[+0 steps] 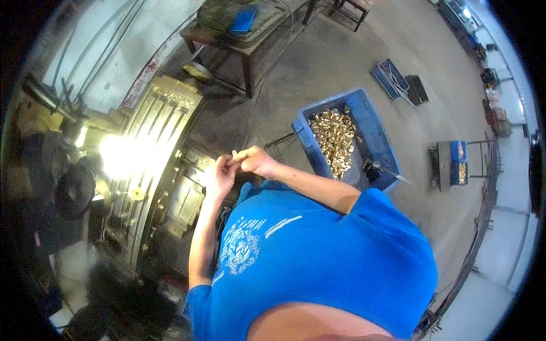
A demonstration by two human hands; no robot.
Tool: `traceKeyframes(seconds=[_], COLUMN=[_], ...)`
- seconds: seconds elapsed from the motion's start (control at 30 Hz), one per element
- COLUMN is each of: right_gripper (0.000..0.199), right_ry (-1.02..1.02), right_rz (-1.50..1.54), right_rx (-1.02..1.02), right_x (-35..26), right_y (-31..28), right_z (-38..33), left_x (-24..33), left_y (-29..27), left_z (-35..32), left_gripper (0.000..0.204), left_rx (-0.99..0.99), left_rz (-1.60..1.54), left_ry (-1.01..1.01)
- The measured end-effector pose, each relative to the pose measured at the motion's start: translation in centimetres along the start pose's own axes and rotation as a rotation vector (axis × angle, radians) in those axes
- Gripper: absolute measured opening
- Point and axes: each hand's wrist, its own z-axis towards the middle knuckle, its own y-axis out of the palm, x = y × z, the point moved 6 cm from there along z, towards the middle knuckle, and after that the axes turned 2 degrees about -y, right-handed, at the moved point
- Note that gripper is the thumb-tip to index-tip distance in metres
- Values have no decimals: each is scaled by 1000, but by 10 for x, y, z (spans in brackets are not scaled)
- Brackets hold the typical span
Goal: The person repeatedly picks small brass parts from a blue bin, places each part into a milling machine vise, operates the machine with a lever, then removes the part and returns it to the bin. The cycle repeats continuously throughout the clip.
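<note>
Just left of the blue bin (pixel 372 122), the person's two hands meet over a small metal piece (pixel 234 153). Its upper end pokes out above the fingertips; the rest is hidden. The right hand (pixel 257 161), nearest the bin, has its fingers curled in, apparently pinching the piece. The left hand (pixel 222 175), farther from the bin, has bent fingers right beside it; whether they grip it too cannot be told.

The piece should be light, stiff and hard to break, though perhaps slick if oily. Being so small, it suits a thumb-and-finger pinch on its sides, leaving the end free.

Inside the bin lies a heap of brass-coloured metal parts (pixel 330 136), loose and jumbled, with a long metal tool (pixel 392 172) beside them. Left of the bin, beyond the hands, stands a grooved metal machine (pixel 182 96) under strong glare.
</note>
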Motion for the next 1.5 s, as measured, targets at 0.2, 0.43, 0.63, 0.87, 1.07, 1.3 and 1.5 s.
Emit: traceKeyframes(seconds=[0.2,0.43,0.63,0.87,1.07,1.3,1.5], right_gripper=[20,22,32,42,49,26,29], right_ry=[-229,369,-282,-212,-51,109,19], right_rz=[-391,-1395,-1210,-992,-1161,-1473,-1665], right_rx=[434,787,853,-144,-985,-1002,-813], right_x=[-57,-2,-59,-54,-28,-38,-46], right_y=[-142,-300,-194,13,142,139,155], right_z=[-83,-154,-100,-3,16,22,34], left_x=[-133,-231,-218,-151,-8,-67,-124], left_y=[-84,-49,-32,-67,-117,-128,-121], left_z=[-58,-174,-178,-158,-137,-164,-190], left_gripper=[33,45,39,34,22,20,23], left_rx=[56,-383,-150,23,258,507,459], left_rz=[296,534,554,419,162,47,405], left_ry=[-242,-569,-560,-334,242,-49,-238])
